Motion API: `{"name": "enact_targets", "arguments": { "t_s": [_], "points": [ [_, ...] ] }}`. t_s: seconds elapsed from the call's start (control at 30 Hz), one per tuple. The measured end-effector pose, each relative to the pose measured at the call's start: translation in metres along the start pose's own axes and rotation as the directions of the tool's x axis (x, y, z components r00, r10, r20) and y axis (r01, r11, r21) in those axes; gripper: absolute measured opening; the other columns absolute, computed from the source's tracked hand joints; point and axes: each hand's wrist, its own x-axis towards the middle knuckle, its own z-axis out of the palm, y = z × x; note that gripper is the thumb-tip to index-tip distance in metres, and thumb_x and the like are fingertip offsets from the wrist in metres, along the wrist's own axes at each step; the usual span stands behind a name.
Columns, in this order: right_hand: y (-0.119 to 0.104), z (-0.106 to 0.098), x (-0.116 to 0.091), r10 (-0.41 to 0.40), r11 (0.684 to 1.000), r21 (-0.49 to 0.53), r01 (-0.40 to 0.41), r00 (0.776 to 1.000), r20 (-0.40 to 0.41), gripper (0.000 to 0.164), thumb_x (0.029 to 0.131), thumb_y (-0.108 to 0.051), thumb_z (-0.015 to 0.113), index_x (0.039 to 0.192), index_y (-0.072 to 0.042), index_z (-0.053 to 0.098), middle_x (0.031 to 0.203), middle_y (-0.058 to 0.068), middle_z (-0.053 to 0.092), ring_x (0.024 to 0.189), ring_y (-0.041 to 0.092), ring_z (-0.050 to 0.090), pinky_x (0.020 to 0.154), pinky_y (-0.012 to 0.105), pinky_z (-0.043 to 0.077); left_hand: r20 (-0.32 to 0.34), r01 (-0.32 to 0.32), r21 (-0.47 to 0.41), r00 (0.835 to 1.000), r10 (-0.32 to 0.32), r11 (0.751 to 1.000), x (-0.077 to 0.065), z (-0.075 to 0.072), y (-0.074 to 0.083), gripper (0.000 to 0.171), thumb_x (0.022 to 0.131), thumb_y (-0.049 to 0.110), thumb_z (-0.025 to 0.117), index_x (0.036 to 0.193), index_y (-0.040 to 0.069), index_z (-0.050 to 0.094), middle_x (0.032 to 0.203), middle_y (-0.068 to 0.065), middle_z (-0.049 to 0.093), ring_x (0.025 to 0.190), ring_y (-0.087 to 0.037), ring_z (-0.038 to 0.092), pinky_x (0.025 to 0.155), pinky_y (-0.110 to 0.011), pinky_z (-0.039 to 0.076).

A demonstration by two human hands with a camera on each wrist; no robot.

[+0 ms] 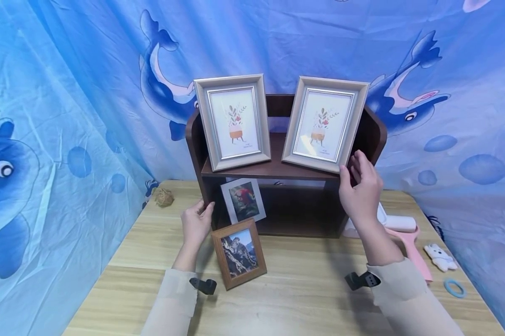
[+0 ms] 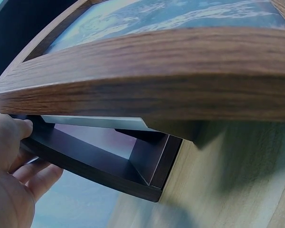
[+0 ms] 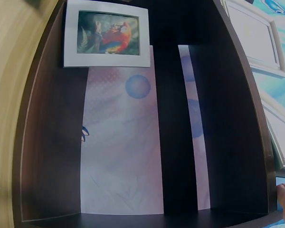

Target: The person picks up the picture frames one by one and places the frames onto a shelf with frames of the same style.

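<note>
A dark brown shelf (image 1: 252,171) stands on the table. My left hand (image 1: 197,223) pinches its left side panel; in the left wrist view the thumb lies on one face, the fingers (image 2: 45,180) on the other. My right hand (image 1: 363,189) is at the lower right corner of the right beige picture frame (image 1: 292,123), thumb near the corner, fingers loosely bent beside its edge. Whether they touch is unclear. Another beige picture frame (image 1: 204,119) stands on the left of the same shelf board. Below are a white-bordered parrot picture (image 1: 258,198) and a brown wooden picture frame (image 1: 224,254).
At the table's right lie a white roll (image 1: 401,223), a pink-handled tool (image 1: 412,247), a white plush toy (image 1: 440,256) and a blue ring (image 1: 454,288). A twine ball (image 1: 164,198) sits at the back left. Blue printed curtains (image 1: 84,84) hang around the table.
</note>
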Motion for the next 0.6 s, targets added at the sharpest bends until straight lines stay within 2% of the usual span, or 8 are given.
{"name": "enact_targets", "arguments": {
  "t_s": [0.2,0.43,0.6],
  "points": [
    [0.003,-0.01,-0.012,-0.075,0.994,0.073,0.076,0.997,-0.014,0.043,0.083,-0.003,0.067,0.125,0.001,0.056,0.123,0.016,0.06,0.113,0.024,0.059,0.092,0.022,0.049,0.007,0.008,0.001,1.0,-0.008,1.0,-0.001,0.0,0.0,0.022,0.086,0.015,0.068,0.105,0.004,0.071,0.098,-0.019,0.069,0.084,-0.027,0.069,0.067,-0.028,0.058],
    [-0.026,-0.026,-0.028,-0.145,0.978,0.142,0.152,0.988,-0.058,0.038,0.077,0.015,0.063,0.115,0.012,0.058,0.111,0.027,0.063,0.103,0.036,0.061,0.088,0.025,0.052,0.006,0.028,0.004,1.0,-0.028,1.0,-0.002,0.0,-0.001,0.024,0.086,0.017,0.068,0.106,0.004,0.071,0.098,-0.019,0.069,0.084,-0.026,0.069,0.067,-0.027,0.057],
    [-0.019,-0.032,-0.038,-0.168,0.971,0.158,0.179,0.983,-0.078,0.037,0.075,0.019,0.061,0.112,0.016,0.058,0.107,0.029,0.064,0.101,0.031,0.064,0.086,0.025,0.053,0.001,0.01,-0.013,1.0,-0.01,1.0,0.0,0.001,-0.001,0.023,0.086,0.015,0.069,0.104,0.001,0.071,0.096,-0.02,0.069,0.083,-0.027,0.069,0.066,-0.025,0.057]
  ]
}}
